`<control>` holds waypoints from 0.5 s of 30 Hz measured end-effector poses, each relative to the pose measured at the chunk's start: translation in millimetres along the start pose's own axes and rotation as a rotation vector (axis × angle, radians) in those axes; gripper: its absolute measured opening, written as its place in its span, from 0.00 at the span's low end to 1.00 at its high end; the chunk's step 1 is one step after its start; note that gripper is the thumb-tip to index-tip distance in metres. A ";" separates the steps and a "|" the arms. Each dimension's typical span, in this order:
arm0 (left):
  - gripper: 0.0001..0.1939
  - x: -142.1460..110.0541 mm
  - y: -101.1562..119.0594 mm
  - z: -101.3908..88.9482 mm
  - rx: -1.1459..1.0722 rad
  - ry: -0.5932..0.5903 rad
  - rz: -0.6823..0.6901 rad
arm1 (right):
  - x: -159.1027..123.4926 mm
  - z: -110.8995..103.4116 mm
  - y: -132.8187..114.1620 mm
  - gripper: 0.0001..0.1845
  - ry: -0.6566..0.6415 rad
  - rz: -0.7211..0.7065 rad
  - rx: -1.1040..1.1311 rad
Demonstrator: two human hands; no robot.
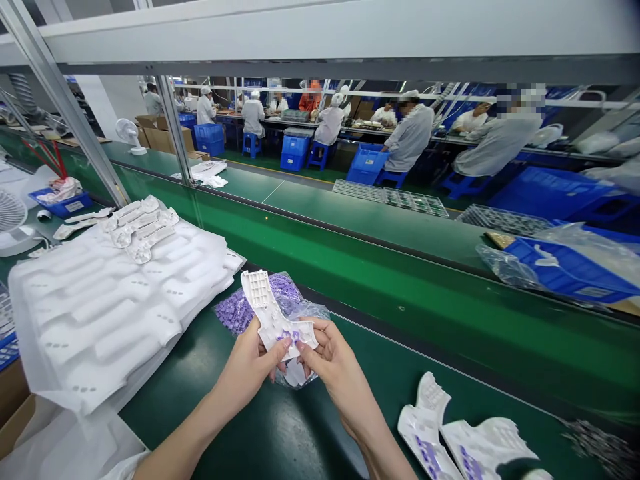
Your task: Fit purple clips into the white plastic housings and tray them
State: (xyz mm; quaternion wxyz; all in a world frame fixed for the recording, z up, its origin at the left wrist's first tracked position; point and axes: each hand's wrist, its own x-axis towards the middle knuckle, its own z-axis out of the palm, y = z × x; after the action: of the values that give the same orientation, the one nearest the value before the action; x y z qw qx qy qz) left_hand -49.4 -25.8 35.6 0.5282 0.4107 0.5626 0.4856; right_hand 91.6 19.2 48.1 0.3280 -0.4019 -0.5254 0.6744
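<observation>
My left hand [253, 363] and my right hand [327, 360] both grip a white plastic shell [270, 310] with its ribbed inside up, held over the green bench. Small purple pieces sit in the shell near my thumbs. Just behind it lies a clear bag of purple parts [240, 312]. Two white shells with purple pieces fitted [460, 443] lie on the bench to the right of my right forearm.
A white foam tray [100, 313] with several bare shells [140, 227] fills the left. A green conveyor [380, 267] runs behind, with a blue bin in plastic [565, 267] at right. A fan [13, 223] stands far left. Other workers sit at benches beyond.
</observation>
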 end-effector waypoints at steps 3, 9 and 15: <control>0.18 -1.6 1.6 -2.9 -0.102 -0.105 0.017 | -0.9 -3.5 -6.2 0.20 -0.046 0.015 -0.002; 0.18 0.4 -1.2 -1.7 -0.226 -0.170 -0.071 | 1.7 -8.5 -11.7 0.29 -0.112 0.089 -0.100; 0.27 -2.4 7.2 -32.5 -0.093 -0.331 -0.074 | -16.7 -41.9 16.1 0.30 0.202 0.142 -0.403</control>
State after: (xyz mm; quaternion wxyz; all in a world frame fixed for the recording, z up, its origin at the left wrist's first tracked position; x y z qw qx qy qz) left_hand -81.8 -30.5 42.1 0.6494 0.4395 0.4595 0.4170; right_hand 136.1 19.7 30.6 0.2437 -0.5607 -0.5844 0.5336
